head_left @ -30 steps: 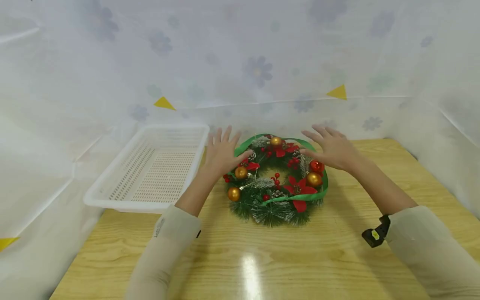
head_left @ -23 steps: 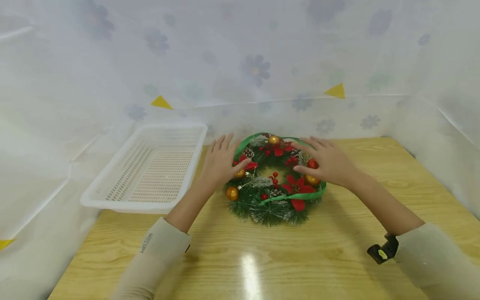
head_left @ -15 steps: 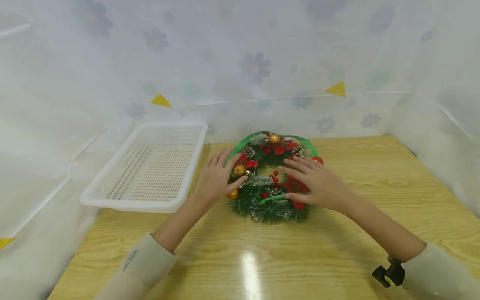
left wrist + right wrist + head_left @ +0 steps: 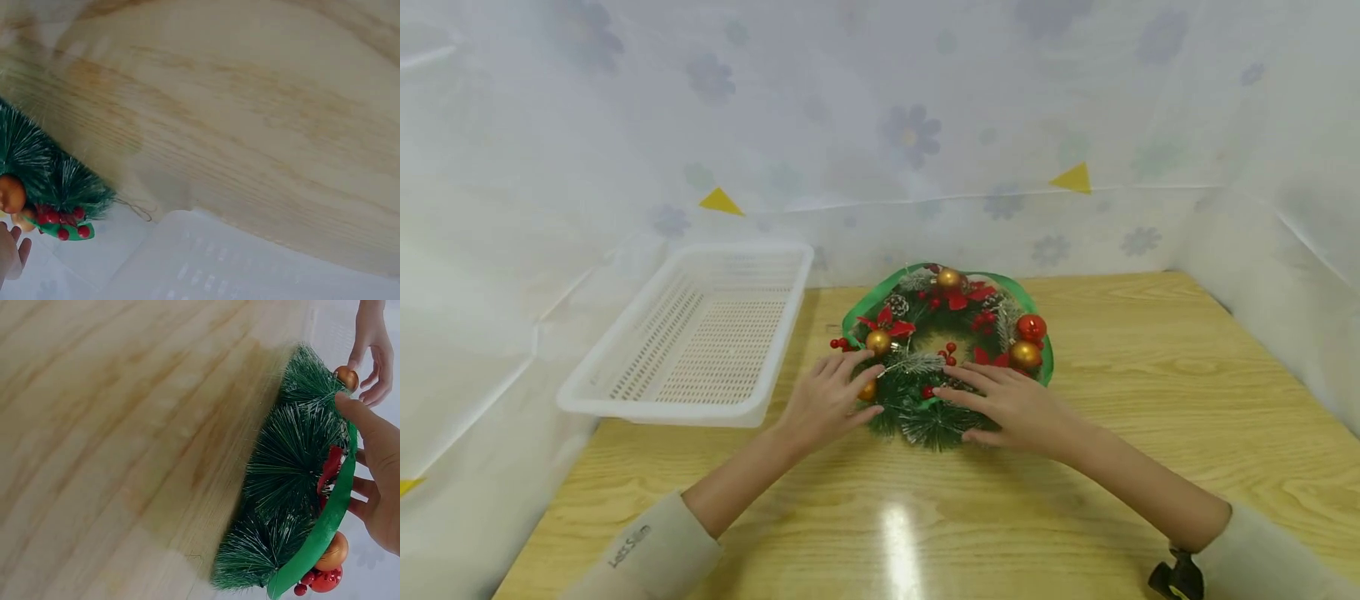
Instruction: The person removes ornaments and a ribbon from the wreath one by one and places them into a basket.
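Observation:
A Christmas wreath (image 4: 917, 408) of green needles lies on the table, dressed with red flowers, berries, pine cones, gold balls (image 4: 878, 342) and a red ball (image 4: 1032, 327). A green ribbon (image 4: 868, 302) runs loosely round it. My left hand (image 4: 823, 404) is over the wreath's near left side, fingers spread, by a gold ball. Over the near right side is my right hand (image 4: 1022, 412), its fingers loosely extended and covering part of the ribbon and a red flower. In the right wrist view the right hand (image 4: 381, 469) is beside the ribbon; contact is hard to tell.
A white perforated plastic basket (image 4: 722, 350) stands left of the wreath. Beneath is a wooden table (image 4: 880, 500). A pale flowered sheet (image 4: 850, 125) encloses the back and sides, with yellow triangles (image 4: 721, 202) on it.
Both hands have come down and back from the wreath's far sides to its near edge, the right also moving inward. The wreath stays about where it was.

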The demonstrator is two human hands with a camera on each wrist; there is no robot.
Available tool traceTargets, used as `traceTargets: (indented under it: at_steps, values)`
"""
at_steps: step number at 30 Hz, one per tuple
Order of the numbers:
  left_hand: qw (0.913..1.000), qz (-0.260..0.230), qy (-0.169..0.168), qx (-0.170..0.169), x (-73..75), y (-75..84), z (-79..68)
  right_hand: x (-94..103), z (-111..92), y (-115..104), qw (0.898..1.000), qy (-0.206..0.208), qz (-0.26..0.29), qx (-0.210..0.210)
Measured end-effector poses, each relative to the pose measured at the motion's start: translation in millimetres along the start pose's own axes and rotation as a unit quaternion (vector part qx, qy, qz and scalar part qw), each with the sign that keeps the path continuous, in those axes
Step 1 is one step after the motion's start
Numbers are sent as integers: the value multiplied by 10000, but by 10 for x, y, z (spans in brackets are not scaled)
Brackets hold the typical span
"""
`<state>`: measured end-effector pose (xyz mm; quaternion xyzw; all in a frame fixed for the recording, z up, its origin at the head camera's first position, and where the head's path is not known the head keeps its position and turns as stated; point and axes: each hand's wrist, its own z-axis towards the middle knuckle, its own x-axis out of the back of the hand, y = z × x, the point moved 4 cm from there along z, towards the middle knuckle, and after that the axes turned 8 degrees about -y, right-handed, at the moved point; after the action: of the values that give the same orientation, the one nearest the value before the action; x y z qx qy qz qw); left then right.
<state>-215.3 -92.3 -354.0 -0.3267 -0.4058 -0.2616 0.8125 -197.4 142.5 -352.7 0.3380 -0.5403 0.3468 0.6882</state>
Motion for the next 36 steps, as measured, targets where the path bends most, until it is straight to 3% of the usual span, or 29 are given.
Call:
traceTargets:
  at_steps: [15, 36]
  values:
    - [9984, -248, 303, -405, -85, 15, -45, -17, -15, -16, 9997, 75, -115, 197]
    - [9961, -531, 340, -623, 23, 89, 124, -39, -31, -43, 9997, 5, -187, 131]
